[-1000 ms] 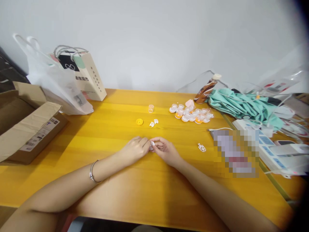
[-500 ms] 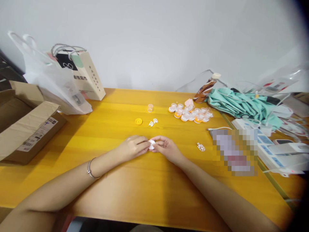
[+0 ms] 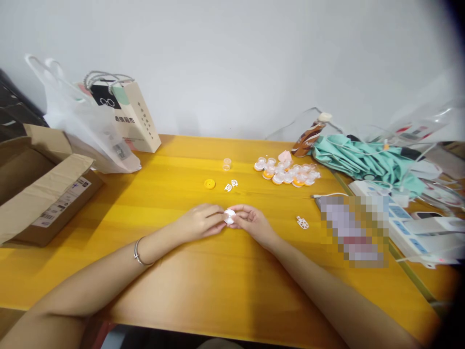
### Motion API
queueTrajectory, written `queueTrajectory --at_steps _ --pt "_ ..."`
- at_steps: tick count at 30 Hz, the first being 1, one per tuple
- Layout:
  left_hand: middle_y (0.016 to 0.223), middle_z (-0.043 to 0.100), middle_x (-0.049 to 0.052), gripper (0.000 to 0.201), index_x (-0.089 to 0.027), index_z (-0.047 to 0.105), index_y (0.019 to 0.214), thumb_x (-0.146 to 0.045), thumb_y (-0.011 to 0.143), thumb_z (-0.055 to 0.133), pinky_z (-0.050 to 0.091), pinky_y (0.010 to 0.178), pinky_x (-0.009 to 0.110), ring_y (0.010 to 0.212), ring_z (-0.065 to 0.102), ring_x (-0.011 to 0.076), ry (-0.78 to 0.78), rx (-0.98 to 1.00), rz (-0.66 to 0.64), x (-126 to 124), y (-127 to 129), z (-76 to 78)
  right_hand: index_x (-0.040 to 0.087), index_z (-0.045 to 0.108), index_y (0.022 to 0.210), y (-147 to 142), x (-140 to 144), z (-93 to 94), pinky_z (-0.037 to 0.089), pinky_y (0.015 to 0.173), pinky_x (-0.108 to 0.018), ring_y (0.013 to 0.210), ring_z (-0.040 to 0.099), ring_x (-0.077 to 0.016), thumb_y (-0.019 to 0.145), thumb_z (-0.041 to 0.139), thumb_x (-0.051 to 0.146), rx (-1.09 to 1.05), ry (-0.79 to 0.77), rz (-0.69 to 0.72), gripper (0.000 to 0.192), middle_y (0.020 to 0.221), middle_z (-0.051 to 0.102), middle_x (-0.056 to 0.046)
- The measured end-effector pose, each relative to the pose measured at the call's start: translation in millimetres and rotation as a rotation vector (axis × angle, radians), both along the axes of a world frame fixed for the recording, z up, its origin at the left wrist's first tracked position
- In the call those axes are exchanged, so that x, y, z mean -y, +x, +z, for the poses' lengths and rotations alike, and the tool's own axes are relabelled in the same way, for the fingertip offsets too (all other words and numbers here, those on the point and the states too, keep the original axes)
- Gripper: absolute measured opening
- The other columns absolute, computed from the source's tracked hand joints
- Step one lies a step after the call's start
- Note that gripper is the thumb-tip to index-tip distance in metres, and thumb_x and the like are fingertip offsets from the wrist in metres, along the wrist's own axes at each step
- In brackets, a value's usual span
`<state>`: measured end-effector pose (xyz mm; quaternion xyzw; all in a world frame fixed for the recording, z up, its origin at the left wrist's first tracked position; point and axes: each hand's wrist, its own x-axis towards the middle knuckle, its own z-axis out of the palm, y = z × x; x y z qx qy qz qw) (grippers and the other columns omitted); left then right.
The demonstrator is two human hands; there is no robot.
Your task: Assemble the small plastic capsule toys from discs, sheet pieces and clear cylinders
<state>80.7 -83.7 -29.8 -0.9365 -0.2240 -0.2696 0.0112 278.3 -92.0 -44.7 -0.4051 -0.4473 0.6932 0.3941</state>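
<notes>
Between my two hands is a small round white plastic disc [image 3: 229, 216], pinched at its edges just above the table. The fingertips of my left hand [image 3: 205, 220] close on its left side. From the right, my right hand [image 3: 253, 225] grips it between thumb and fingers. Beyond the hands lie a round yellow cap [image 3: 209, 184] and two small white spoked plastic pieces [image 3: 228, 187]. A clear little cup [image 3: 226, 164] stands farther back. Another white spoked piece [image 3: 302, 222] lies to the right of my right hand.
Several small clear-topped containers [image 3: 286, 172] cluster at the back right, near a brown drink bottle [image 3: 310, 135] and green folded cloth [image 3: 366, 160]. A power strip [image 3: 399, 218] and a blurred-out object [image 3: 352, 230] lie right. Left are a cardboard box [image 3: 69, 208], plastic bag [image 3: 83, 126] and paper bag [image 3: 140, 118].
The white disc has turned slightly, and more of its face shows between my fingers. Both hands keep nearly the same place; the whole view has shifted a little.
</notes>
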Motion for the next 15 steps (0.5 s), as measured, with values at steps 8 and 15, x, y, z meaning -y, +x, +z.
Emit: queueTrajectory --at_steps 8,15 --pt "0.095 0.064 0.006 0.031 -0.019 0.051 0.112 -0.027 0.083 0.056 0.046 0.078 0.028 0.085 0.06 0.0148 -0.293 0.174 0.036 -3 0 -8.3 0.021 0.063 0.095 5 -4 -7.1 0.049 0.083 -0.03 0.078 0.066 -0.0123 0.057 0.077 0.019 0.007 0.091 0.081 0.04 0.087 0.071 0.0" --pt "0.091 0.062 0.006 0.024 -0.017 0.053 0.098 -0.031 0.079 0.06 0.046 0.076 0.028 0.083 0.058 0.0153 -0.48 0.275 0.103 -1 4 -6.2 0.023 0.06 0.105 3 -3 -10.6 0.047 0.086 -0.031 0.079 0.065 -0.0116 0.064 0.072 0.018 -0.04 0.15 0.074 0.042 0.084 0.071 0.002"
